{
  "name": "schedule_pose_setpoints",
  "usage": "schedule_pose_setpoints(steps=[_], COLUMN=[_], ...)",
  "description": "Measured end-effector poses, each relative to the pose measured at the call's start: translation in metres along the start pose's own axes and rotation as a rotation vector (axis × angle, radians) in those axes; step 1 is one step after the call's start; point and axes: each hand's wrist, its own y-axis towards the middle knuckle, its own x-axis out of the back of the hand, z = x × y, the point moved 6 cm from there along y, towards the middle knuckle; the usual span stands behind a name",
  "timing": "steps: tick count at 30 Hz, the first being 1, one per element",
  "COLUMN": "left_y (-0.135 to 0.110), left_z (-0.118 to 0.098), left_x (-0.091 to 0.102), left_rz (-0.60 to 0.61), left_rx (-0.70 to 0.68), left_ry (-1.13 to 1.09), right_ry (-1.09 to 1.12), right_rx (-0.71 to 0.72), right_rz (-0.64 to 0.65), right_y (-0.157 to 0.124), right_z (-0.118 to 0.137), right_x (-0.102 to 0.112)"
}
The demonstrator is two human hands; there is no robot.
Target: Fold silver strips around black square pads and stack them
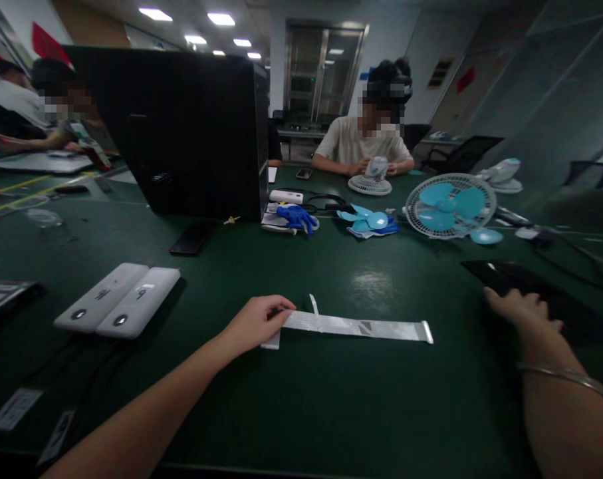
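Note:
On the green table, the thumb and fingers of my left hand point(261, 319) pinch the left end of a silvery flat ribbon cable point(351, 325). The cable stretches out to the right, ending in a narrow connector. A short thin tab rises from its upper edge, and another piece of it hangs below my fingers. Over at the right, my right hand point(525, 313), with a bangle on the wrist, lies palm down at the near side of a thin black panel point(570, 299). Its fingers are apart and touch or nearly touch the panel; the exact contact is unclear.
A large black case point(181, 133) stands at the back left, with a phone point(190, 238) before it. Two white power banks point(119, 301) lie left. Blue gloves point(297, 217), fan blades point(363, 218) and a fan point(445, 205) lie further back. A person point(363, 140) sits opposite.

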Motion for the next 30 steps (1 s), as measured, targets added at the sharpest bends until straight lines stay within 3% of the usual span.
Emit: schedule_pose_setpoints(steps=[5,15,18,21,30], left_y=[-0.001,-0.001,-0.002,-0.003,-0.005], left_z=[0.004,0.001,-0.002,-0.003,-0.013], left_x=[-0.001,0.004,0.006,0.005,0.003], left_rz=[0.007,-0.056,-0.063,-0.063,-0.043], left_rx=[0.028,-0.003,0.009,0.001,-0.083], left_ry=[0.011,0.133,0.173,0.206,0.283], right_ry=[-0.074,-0.173,-0.131,-0.073,-0.048], right_rx=[0.000,0.151,0.078,-0.015,0.042], right_rz=[0.074,0.056,-0.042,-0.025,-0.057], right_y=[0.007,-0.015,-0.020,-0.021,-0.011], right_z=[0.007,0.043,0.040,0.031,0.017], right_x=[-0.015,-0.004,-0.003,-0.006,-0.005])
